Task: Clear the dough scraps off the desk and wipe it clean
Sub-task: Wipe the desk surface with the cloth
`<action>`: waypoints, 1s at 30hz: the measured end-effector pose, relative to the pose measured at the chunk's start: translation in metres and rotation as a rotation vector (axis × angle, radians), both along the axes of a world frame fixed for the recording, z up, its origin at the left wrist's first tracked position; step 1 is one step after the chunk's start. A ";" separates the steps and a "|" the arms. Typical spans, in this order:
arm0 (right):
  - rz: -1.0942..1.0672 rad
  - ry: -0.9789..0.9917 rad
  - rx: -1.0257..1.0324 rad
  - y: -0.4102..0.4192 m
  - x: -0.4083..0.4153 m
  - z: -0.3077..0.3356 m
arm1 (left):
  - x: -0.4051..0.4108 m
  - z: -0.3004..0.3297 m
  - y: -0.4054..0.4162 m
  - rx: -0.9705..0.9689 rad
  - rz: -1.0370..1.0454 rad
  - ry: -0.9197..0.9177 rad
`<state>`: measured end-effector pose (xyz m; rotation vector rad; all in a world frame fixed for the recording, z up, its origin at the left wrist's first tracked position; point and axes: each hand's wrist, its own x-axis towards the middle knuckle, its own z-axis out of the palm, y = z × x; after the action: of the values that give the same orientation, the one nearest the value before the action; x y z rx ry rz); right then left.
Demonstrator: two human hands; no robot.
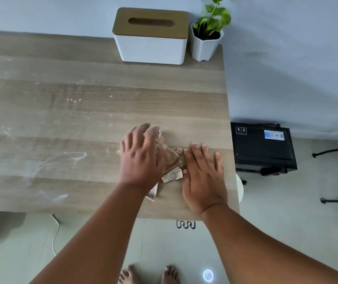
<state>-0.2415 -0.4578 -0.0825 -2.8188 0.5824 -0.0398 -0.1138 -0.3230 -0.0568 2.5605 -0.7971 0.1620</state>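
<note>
Two hands flank our dough scraps (171, 160) on the desk (82, 119); left hand (141, 158) fingers released over the pile; right hand (204, 177) fingers flat, just beside it.

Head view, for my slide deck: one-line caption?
Both open hands, left hand and right hand, gather dough scraps on the floury desk.

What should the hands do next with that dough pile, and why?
Probably press both hands together and scoop it up. The left hand and right hand lie open either side of the dough scraps near the desk edge, gripping nothing yet.
</note>
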 end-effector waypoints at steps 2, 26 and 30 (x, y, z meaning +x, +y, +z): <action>-0.008 0.015 -0.003 0.000 0.001 0.000 | -0.003 -0.007 -0.016 0.132 -0.050 0.075; -0.168 0.060 -0.150 0.026 0.034 0.010 | 0.016 -0.015 0.176 0.463 0.224 0.236; -0.222 0.149 -0.066 0.054 0.094 0.003 | 0.032 -0.019 0.130 0.419 0.324 0.270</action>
<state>-0.1479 -0.4038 -0.0797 -2.8226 0.9427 0.1113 -0.0821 -0.1926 -0.0755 3.0037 -0.3359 -0.2766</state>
